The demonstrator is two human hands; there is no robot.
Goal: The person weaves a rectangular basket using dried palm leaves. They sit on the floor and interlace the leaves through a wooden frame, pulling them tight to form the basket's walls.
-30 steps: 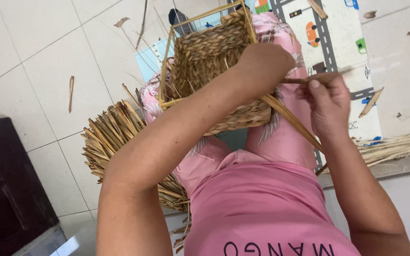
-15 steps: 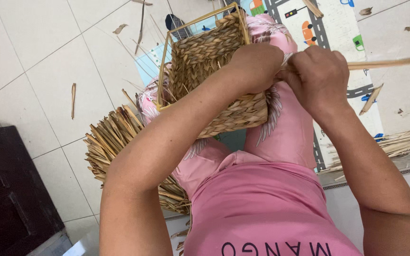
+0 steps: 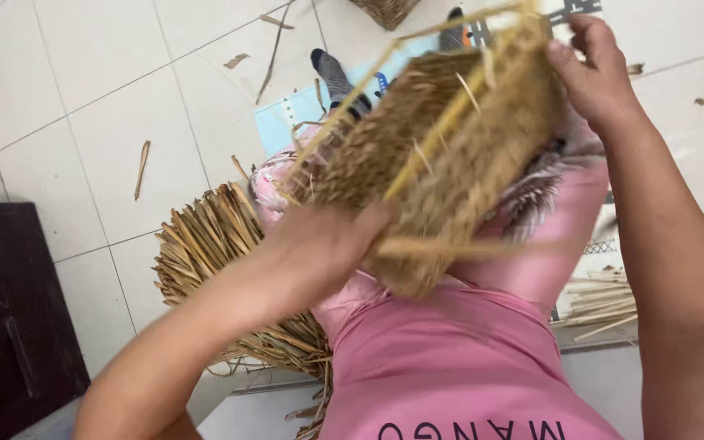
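Note:
A rectangular woven straw basket with a pale cane frame lies tilted across my pink-clad lap. My left hand grips its near edge, fingers curled over the rim. At the far upper corner my right hand holds the frame. The basket is blurred from motion. My arms cover part of its near and right sides.
A bundle of dried straw strips lies on the white tiled floor at my left. More strips lie at the right. Loose scraps dot the tiles. A dark cabinet stands at far left. A patterned mat lies beyond my socked feet.
The basket has been turned and lifted closer to me. My right hand moved from its near right side to the far upper corner; the left hand shifted to the near edge.

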